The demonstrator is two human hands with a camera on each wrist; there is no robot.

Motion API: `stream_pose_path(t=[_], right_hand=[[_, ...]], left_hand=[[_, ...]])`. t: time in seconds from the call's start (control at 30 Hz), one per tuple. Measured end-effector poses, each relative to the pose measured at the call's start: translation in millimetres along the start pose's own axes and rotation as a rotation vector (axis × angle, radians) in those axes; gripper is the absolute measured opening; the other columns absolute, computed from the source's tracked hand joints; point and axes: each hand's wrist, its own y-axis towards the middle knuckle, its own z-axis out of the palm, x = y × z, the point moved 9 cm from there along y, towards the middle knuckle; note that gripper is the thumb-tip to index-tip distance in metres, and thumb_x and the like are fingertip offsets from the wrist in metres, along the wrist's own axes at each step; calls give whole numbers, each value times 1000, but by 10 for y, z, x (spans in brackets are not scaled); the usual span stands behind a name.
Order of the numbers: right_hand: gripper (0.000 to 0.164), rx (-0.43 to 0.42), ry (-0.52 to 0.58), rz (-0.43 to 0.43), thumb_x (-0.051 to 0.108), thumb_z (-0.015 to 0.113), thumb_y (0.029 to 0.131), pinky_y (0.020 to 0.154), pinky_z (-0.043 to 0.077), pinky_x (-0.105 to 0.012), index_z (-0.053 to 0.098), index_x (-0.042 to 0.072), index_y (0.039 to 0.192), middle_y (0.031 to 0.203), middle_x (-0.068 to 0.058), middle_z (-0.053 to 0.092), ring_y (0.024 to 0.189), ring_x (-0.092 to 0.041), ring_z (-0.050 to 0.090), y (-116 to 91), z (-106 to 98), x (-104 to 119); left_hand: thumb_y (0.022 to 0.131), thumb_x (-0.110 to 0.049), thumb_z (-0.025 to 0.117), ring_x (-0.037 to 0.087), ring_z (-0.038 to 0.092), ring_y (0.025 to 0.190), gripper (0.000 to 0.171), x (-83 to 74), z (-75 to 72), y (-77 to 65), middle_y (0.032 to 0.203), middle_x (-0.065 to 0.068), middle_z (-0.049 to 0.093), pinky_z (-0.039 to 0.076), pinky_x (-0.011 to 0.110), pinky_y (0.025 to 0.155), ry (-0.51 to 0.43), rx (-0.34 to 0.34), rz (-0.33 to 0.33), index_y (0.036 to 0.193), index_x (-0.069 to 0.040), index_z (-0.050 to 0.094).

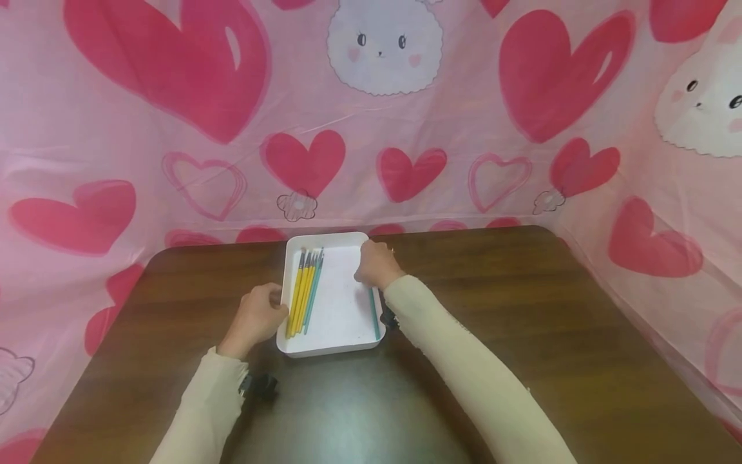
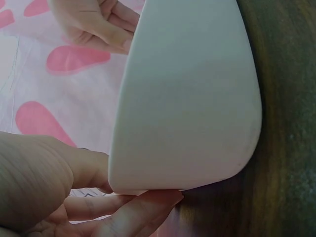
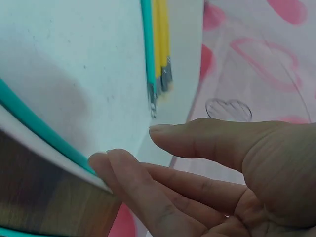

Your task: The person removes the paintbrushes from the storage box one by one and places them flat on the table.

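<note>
A white tray (image 1: 342, 303) lies on the table. Along its left side several yellow paintbrushes (image 1: 298, 296) lie side by side with teal paintbrushes (image 1: 313, 299), bristles toward the far end. Another teal paintbrush (image 1: 374, 316) runs along the right wall, its far part hidden by my right hand (image 1: 378, 264). My left hand (image 1: 259, 314) holds the tray's left side, thumb at the rim and fingers against the outer wall. In the right wrist view, the right hand's fingertips (image 3: 121, 160) touch the rim beside the lone teal paintbrush (image 3: 44, 133), thumb held apart from them.
The brown wooden table (image 1: 493, 309) has rounded far corners. Behind it and at both sides hangs a pink sheet (image 1: 359, 122) with hearts and white animal faces. A thin teal strip (image 3: 24, 233) crosses the bottom left corner of the right wrist view, outside the tray.
</note>
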Motion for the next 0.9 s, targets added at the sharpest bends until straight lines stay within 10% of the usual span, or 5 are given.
stream_pose_path(t=[0.57,0.9], right_hand=[[23,-19,-136,46,14,52,102,77,62,-46,67,1,114,107,-16,73,84,-28,68,-26,333,86],[23,85,-94,107,14,66,93,66,52,-36,66,3,114,102,-12,69,80,-26,62,-6,471,59]], left_hand=[[96,-14,63,41,65,115,52,-26,-16,-7,137,26,60,54,61,99,7,-12,22,144,3,50],[96,-14,63,39,66,113,52,-1,-6,6,136,25,61,55,59,98,8,-20,14,144,2,50]])
